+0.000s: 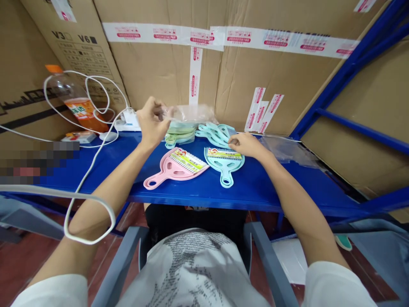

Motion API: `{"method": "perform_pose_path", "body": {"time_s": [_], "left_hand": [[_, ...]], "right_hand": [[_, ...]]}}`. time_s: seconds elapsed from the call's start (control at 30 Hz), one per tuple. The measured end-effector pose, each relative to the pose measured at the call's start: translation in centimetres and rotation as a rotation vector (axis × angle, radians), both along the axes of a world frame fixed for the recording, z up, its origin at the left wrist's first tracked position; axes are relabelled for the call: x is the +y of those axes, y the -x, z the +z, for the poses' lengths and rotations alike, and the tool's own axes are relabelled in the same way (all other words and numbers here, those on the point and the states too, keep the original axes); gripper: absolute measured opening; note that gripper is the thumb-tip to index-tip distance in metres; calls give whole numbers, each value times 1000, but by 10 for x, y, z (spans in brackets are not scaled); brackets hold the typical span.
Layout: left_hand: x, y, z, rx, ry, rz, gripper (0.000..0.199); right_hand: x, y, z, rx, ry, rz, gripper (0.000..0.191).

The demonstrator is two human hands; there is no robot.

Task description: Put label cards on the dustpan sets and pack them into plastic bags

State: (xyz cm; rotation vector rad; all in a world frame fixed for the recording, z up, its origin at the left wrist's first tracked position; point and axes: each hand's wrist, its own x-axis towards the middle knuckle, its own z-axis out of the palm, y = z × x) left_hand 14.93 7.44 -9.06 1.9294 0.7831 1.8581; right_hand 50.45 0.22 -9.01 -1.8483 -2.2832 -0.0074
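Plastic bag (pixel 194 114), clear — left hand (pixel 155 119) pinching it — right hand (pixel 247 144) curled by turquoise dustpans (pixel 213 134), grip unclear.

Cardboard (pixel 153 68) at twelve: matt, brown; tape (pixel 172 35) across it slick. Bottle (pixel 79 102) at ten: clear, glossy plastic. Tabletop (pixel 255 187): smooth, shiny. Pink dustpan (pixel 172 170), turquoise dustpan (pixel 226 164): smooth plastic. Film bag (pixel 193 114), twelve: thin, glossy plastic. Shirt (pixel 198 273), six: matt cloth
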Motion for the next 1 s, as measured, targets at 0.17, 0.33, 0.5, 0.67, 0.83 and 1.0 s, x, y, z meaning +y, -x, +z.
{"method": "perform_pose_path", "body": {"time_s": [0.17, 0.33, 0.5, 0.67, 0.83, 1.0], "left_hand": [[-8, 14, 8, -9, -425, 414, 16], [2, 12, 7, 483, -511, 485, 13], [13, -8, -12, 793, -360, 274, 15], [-6, -25, -20, 928, -372, 144, 20], [-19, -34, -20, 941, -376, 34, 36], [-15, -34, -21, 957, -387, 87, 25]], "right_hand": [[0, 1, -2, 9, 15, 50, 20], [-4, 10, -1, -2, 85, 122, 20], [-10, 15, 2, -40, 144, 137, 22], [-10, 19, -3, -87, 144, 123, 25], [-6, 20, -6, -126, 167, 81, 26], [-6, 6, -2, -140, 276, -1, 37]]}}
